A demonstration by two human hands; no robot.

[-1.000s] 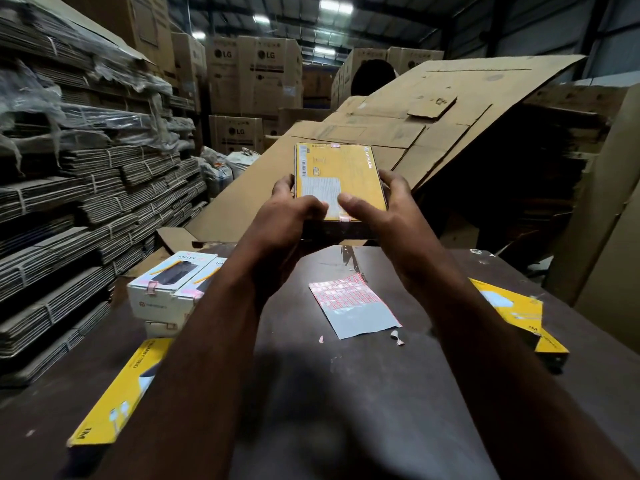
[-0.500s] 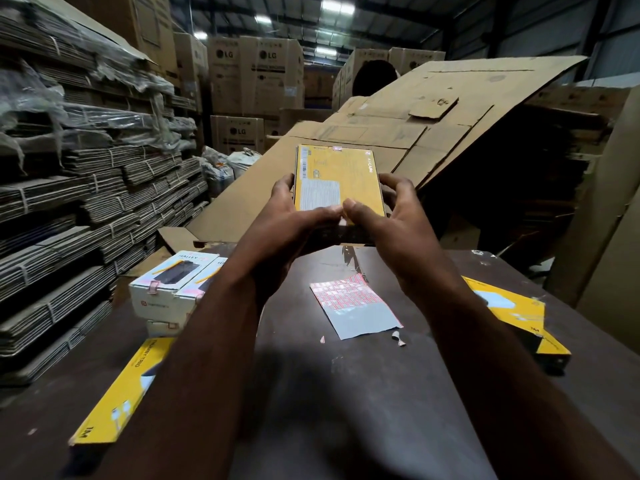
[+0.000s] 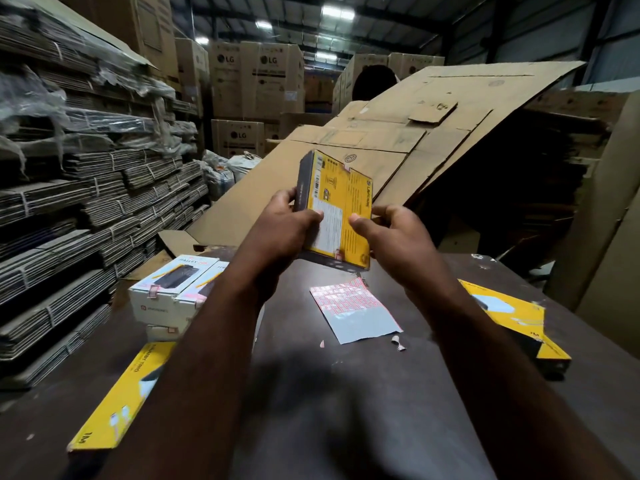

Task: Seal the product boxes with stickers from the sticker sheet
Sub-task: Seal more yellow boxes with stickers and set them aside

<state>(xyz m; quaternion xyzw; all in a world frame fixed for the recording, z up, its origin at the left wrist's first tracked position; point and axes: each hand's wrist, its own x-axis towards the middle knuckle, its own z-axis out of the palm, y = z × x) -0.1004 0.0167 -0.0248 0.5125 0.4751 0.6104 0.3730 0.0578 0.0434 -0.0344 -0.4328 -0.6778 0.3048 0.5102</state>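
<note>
Both hands hold a yellow product box [image 3: 341, 199] with a dark side, lifted above the table and tilted to the right. My left hand [image 3: 284, 228] grips its lower left edge, thumb on the white label. My right hand [image 3: 391, 233] pinches its lower right edge. A small red sticker shows at the box's bottom edge and another at its top. The sticker sheet [image 3: 353, 311], red stickers at its far end and bare grey backing nearer me, lies flat on the dark table [image 3: 346, 393] just below the box.
White product boxes [image 3: 173, 289] are stacked at the table's left. A long yellow box [image 3: 121, 396] lies at the near left, two more yellow boxes [image 3: 509, 313] at the right. Paper scraps [image 3: 397, 342] lie near the sheet. Flattened cardboard stacks and large cartons surround the table.
The box was held face-up and square with both thumbs near its bottom edge; now it is turned and tilted right, showing its dark left side, and my hands have spread apart.
</note>
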